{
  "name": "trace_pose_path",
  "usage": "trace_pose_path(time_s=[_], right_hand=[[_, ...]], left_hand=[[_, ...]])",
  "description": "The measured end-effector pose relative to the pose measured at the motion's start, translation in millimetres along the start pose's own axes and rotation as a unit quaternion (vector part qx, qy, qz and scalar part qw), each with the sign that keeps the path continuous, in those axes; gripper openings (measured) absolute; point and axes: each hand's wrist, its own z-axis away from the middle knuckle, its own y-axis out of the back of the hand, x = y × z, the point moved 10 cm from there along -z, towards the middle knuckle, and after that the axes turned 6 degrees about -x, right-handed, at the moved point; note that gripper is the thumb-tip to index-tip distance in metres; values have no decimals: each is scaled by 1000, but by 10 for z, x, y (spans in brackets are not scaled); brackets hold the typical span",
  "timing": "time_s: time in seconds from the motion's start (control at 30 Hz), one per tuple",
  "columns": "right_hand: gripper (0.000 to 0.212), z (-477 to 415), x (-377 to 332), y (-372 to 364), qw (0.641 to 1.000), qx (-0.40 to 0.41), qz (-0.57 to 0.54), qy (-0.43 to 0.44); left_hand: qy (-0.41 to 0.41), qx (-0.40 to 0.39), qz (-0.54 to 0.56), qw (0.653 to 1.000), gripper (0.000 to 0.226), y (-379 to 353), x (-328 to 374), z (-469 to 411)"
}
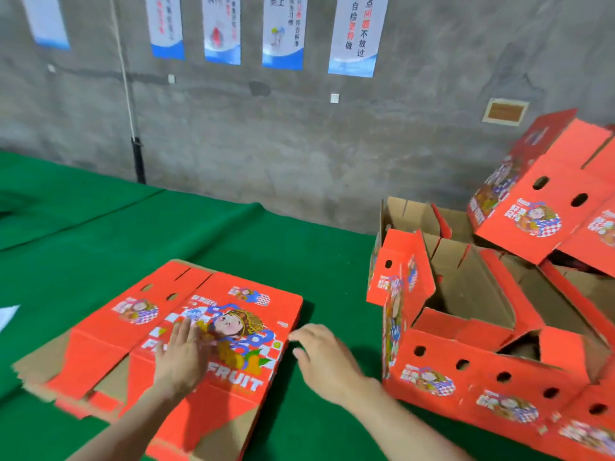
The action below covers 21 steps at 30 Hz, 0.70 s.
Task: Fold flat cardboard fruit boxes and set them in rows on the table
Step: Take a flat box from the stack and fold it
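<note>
One flat box (pixel 233 384), printed side up

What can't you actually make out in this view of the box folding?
Head view, the only one:
Stack of flat red cardboard boxes: sheets beneath the top one are hidden, so no count.
Right hand: motion blur hides whether its fingertips hold the stack's edge.
Folded red cardboard boxes: cut off by the right edge.
White wall posters: tops cut off, print blurred.

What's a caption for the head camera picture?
Left hand flat on the flat box stack, right hand beside it, folded boxes nearby.
</note>
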Motion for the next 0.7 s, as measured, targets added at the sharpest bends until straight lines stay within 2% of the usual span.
trace_pose_path(time_s=[0.07, 0.17, 0.27, 0.37, 0.4, 0.47, 0.6, 0.7], right_hand=[[32, -90, -96, -319, 999, -26, -18, -32], [38, -18, 85, -724, 983, -40, -98, -152], [34, 273, 496, -1054, 932, -38, -174, -316], [20, 584, 720, -1319, 844, -30, -313, -434], [22, 630, 751, -1358, 819, -9, -355, -452], [27, 613, 747, -1315, 798, 25, -395, -454], [24, 409, 521, -899, 787, 40, -454, -415], [18, 310, 421, -312, 808, 63, -440, -386]], left_hand=[[-8, -53, -17, 998, 56, -124, -177, 14], [-98, -130, -52, 985, 53, -412, -57, 300], [-145, -92, 17, 985, 55, -387, 29, 587], [-83, -14, 109, 991, 52, -115, -312, 618], [-58, 2, 133, 989, 49, -41, -458, 614], [-64, 5, 146, 987, 46, 74, -569, 609], [-233, -55, 155, 959, 61, 362, -170, 787], [-340, -57, 120, 931, 84, 756, 232, 970]])
